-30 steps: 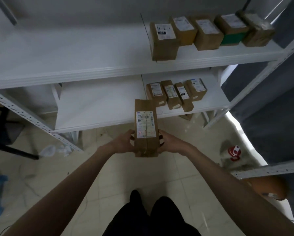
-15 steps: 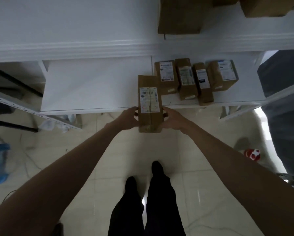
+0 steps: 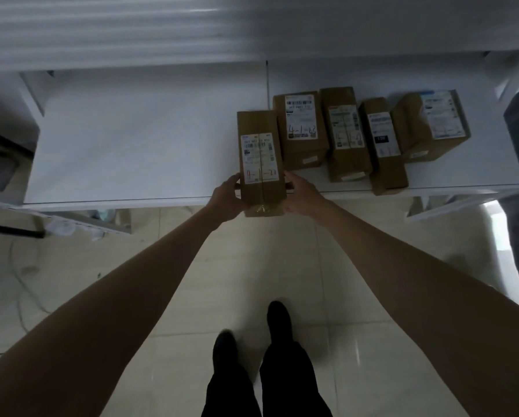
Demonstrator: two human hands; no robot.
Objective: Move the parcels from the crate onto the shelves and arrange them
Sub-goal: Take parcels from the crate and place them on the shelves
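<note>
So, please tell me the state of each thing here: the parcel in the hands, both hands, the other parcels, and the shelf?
held parcel: gripped from both sides, near end past the shelf's front edge
left hand: holds the parcel's left side
right hand: holds the parcel's right side
four shelved parcels: resting in a row, labels up
lower shelf: left part bare, parcels on the right

The parcel (image 3: 261,164) has gone from mid-air over the floor to right above the lower shelf (image 3: 138,145), just beside the row of boxes (image 3: 305,130), both hands carrying it forward.
</note>
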